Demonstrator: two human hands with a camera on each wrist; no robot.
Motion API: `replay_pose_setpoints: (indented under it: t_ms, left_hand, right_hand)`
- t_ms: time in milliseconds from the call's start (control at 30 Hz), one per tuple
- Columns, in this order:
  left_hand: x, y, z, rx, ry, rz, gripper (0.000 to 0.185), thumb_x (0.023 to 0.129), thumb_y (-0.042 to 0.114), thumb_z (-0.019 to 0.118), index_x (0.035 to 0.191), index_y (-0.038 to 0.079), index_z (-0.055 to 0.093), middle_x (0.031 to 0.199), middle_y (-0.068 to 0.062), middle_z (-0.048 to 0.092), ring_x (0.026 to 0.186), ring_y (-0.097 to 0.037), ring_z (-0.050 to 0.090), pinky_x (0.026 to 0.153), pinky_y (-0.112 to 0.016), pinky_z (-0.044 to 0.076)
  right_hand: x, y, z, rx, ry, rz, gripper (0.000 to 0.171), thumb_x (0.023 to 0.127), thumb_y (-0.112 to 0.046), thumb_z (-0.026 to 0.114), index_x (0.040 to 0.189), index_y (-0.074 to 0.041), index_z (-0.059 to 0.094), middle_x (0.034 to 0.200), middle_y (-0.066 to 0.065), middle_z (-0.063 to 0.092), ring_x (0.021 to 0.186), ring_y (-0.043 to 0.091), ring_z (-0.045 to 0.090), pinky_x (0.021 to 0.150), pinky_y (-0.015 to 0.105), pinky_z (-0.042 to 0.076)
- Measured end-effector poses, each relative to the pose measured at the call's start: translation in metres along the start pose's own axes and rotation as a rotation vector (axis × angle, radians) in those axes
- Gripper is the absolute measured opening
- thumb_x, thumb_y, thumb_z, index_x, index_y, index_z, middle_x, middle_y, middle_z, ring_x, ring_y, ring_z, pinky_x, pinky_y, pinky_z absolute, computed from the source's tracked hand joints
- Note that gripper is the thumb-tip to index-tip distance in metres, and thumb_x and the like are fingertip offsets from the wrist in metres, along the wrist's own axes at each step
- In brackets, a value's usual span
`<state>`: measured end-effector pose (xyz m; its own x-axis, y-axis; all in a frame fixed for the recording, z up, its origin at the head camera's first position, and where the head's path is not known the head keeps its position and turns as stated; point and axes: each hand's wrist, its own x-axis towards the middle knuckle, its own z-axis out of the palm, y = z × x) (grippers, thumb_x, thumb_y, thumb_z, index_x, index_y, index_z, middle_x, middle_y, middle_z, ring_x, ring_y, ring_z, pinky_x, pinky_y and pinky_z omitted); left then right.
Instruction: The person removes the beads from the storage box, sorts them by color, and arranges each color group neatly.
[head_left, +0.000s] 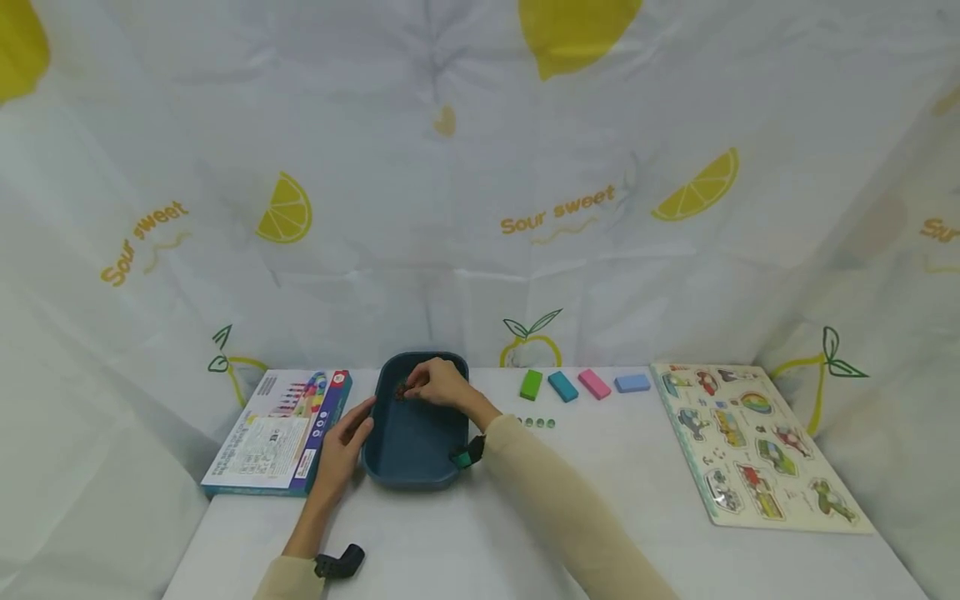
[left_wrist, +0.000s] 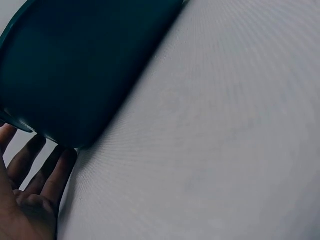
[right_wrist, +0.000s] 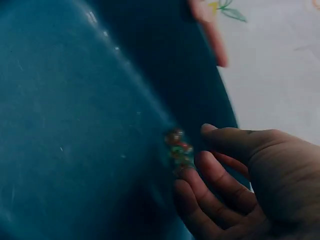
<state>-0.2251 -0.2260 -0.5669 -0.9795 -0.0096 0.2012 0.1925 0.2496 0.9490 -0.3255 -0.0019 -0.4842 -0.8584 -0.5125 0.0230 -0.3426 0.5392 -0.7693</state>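
A dark blue plastic tub (head_left: 416,458) stands on the table in the head view. My left hand (head_left: 341,454) rests against its left side, fingers extended with the tips at the rim; the left wrist view shows these fingers (left_wrist: 55,175) touching the wall. My right hand (head_left: 442,385) reaches inside, toward the far left part. By its fingertips lies a small cluster of glass marbles (right_wrist: 179,150), greenish and reddish, against the tub's wall. Thumb and index finger are apart in the right wrist view, and the bent fingers reach the edge of the marbles.
Several small green marbles (head_left: 540,422) lie in a row right of the tub. Behind them are green, teal, pink and blue blocks (head_left: 594,384). A puzzle board (head_left: 757,446) lies at right, a flat box (head_left: 277,433) at left. A lemon-print curtain (head_left: 450,250) hangs behind.
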Motion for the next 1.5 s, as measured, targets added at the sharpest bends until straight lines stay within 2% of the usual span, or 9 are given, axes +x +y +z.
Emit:
replay_pose_setpoints:
  t_ms: [100,233,533,767,933,1033,1200,1333,1500]
  left_hand:
    - [0.001,0.0,0.0,0.0,0.002,-0.009,0.045,0.112,0.031,0.055,0.155,0.016,0.055,0.163,-0.011,0.053,0.13,0.02,0.05,0.107,-0.001,0.041]
    - [0.002,0.002,0.0,-0.009,0.003,-0.01,0.045,0.112,0.031,0.056,0.154,0.017,0.055,0.163,-0.009,0.053,0.131,0.019,0.051,0.108,-0.001,0.041]
    - [0.004,0.002,0.005,-0.022,-0.007,0.032,0.044,0.112,0.024,0.055,0.153,0.01,0.056,0.161,-0.018,0.053,0.129,0.021,0.051,0.107,-0.001,0.041]
    - [0.002,0.003,0.003,-0.005,-0.004,0.019,0.045,0.112,0.027,0.054,0.154,0.011,0.055,0.162,-0.016,0.053,0.131,0.019,0.05,0.108,-0.001,0.041]
    - [0.003,0.003,0.002,0.011,0.002,0.003,0.045,0.113,0.031,0.053,0.155,0.015,0.054,0.163,-0.013,0.052,0.132,0.019,0.049,0.108,-0.001,0.04]
    - [0.003,0.003,0.002,0.006,0.006,-0.005,0.046,0.112,0.03,0.054,0.155,0.014,0.054,0.163,-0.013,0.052,0.131,0.02,0.049,0.108,-0.001,0.04]
    - [0.004,0.0,0.003,0.001,0.016,-0.012,0.046,0.112,0.03,0.056,0.154,0.014,0.055,0.163,-0.013,0.053,0.129,0.022,0.049,0.106,0.0,0.04]
    - [0.003,-0.002,0.003,-0.015,0.013,0.036,0.045,0.111,0.025,0.056,0.154,0.01,0.055,0.161,-0.018,0.053,0.131,0.02,0.05,0.108,-0.001,0.041]
    - [0.0,-0.001,0.001,-0.015,0.011,0.067,0.043,0.112,0.02,0.055,0.153,0.007,0.056,0.16,-0.022,0.053,0.13,0.021,0.05,0.108,-0.001,0.041]
  right_hand:
    - [0.006,0.002,0.012,-0.021,0.019,0.028,0.016,0.095,-0.016,0.08,0.108,-0.006,0.081,0.095,0.01,0.082,0.063,0.004,0.061,0.056,0.017,0.05]
    - [0.01,0.003,0.022,-0.02,0.054,0.06,0.011,0.091,-0.011,0.083,0.102,-0.007,0.083,0.092,0.012,0.082,0.058,0.003,0.057,0.053,0.015,0.046]
    - [0.011,0.007,0.031,-0.129,0.083,0.081,0.013,0.088,-0.015,0.087,0.099,-0.011,0.083,0.091,0.004,0.081,0.074,0.006,0.065,0.064,0.017,0.051]
    - [0.009,0.001,0.025,-0.141,0.098,0.036,0.011,0.091,-0.019,0.082,0.099,-0.01,0.083,0.09,0.004,0.082,0.075,0.007,0.068,0.067,0.018,0.054]
    - [0.002,-0.008,0.0,-0.08,0.078,-0.045,0.015,0.096,-0.023,0.077,0.106,-0.011,0.081,0.087,0.004,0.079,0.07,0.007,0.064,0.064,0.02,0.052]
    - [-0.013,-0.007,-0.021,-0.047,0.074,-0.101,0.016,0.098,-0.024,0.076,0.108,-0.011,0.08,0.084,0.004,0.075,0.066,0.007,0.06,0.061,0.02,0.05]
    - [-0.058,0.013,-0.054,-0.035,0.104,-0.142,0.015,0.099,-0.022,0.075,0.108,-0.01,0.079,0.081,0.004,0.072,0.067,0.007,0.058,0.062,0.021,0.048]
    - [-0.105,0.044,-0.073,-0.054,0.137,-0.099,0.012,0.098,-0.022,0.077,0.105,-0.013,0.079,0.078,0.0,0.069,0.069,0.006,0.058,0.062,0.02,0.048]
    - [-0.159,0.085,-0.084,-0.063,0.148,-0.02,0.009,0.096,-0.017,0.078,0.104,-0.011,0.078,0.077,-0.003,0.068,0.069,0.006,0.058,0.059,0.019,0.048]
